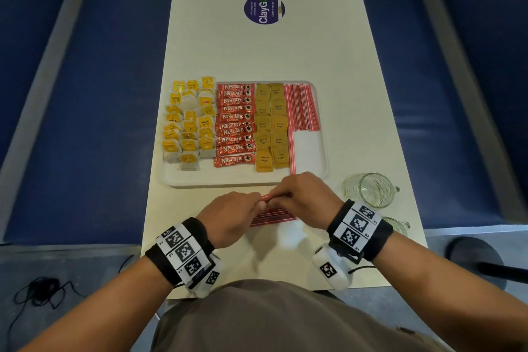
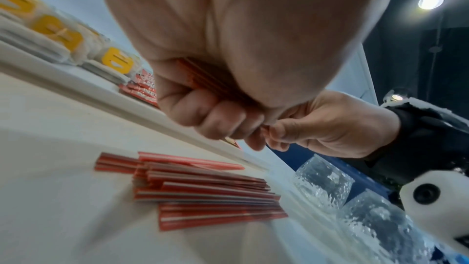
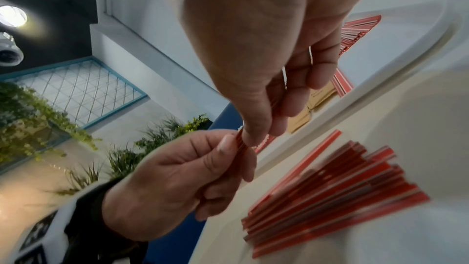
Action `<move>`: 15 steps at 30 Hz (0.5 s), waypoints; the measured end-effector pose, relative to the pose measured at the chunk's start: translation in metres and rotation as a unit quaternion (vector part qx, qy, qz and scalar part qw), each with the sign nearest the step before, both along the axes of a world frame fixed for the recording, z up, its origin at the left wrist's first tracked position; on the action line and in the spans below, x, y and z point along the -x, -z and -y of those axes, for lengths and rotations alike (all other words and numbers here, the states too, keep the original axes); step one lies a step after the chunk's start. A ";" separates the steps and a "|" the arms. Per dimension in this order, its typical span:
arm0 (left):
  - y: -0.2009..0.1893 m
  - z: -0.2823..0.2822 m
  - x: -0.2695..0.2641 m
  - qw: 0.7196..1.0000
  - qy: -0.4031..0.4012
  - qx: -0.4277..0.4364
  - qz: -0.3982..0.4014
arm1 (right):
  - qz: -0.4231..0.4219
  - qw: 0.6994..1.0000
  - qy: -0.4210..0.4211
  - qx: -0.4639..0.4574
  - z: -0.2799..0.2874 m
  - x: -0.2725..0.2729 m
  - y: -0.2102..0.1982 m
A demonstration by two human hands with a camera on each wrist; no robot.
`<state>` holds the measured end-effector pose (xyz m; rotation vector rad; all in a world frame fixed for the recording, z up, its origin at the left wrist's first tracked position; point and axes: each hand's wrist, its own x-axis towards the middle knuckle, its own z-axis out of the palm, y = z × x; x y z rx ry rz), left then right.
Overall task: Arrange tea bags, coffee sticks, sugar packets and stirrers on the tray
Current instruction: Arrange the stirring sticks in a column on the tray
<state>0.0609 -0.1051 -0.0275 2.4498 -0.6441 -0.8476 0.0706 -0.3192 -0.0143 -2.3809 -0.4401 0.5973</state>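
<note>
A white tray [image 1: 223, 180] holds yellow tea bags [image 1: 190, 120], red Nescafe coffee sticks [image 1: 235, 124], brown sugar packets [image 1: 270, 126] and a row of red stirrers [image 1: 301, 107]. Just in front of the tray, both hands hold a small bundle of red stirrers [image 1: 265, 198] above the table. My left hand [image 1: 243, 213] curls round one end of the held stirrers [image 2: 203, 75]. My right hand [image 1: 297, 194] pinches the other end of the held stirrers [image 3: 241, 142] between thumb and fingers. A loose pile of stirrers [image 1: 273, 216] lies on the table beneath the hands.
Two clear glass mugs [image 1: 368, 188] stand at the table's right edge beside my right wrist. A round purple sticker [image 1: 264, 8] lies farther up the cream table [image 1: 257, 51]. Blue benches flank the table. The tray's near right corner [image 1: 310, 151] is bare.
</note>
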 end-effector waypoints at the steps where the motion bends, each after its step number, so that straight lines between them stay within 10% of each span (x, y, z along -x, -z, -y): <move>1: 0.000 -0.001 0.000 1.000 -0.013 0.025 -0.004 | -0.009 0.999 0.020 -0.029 0.000 -0.002 -0.003; 15: -0.025 0.022 -0.017 0.839 -0.287 0.347 -0.307 | -0.023 0.920 0.270 -0.282 -0.009 -0.019 -0.019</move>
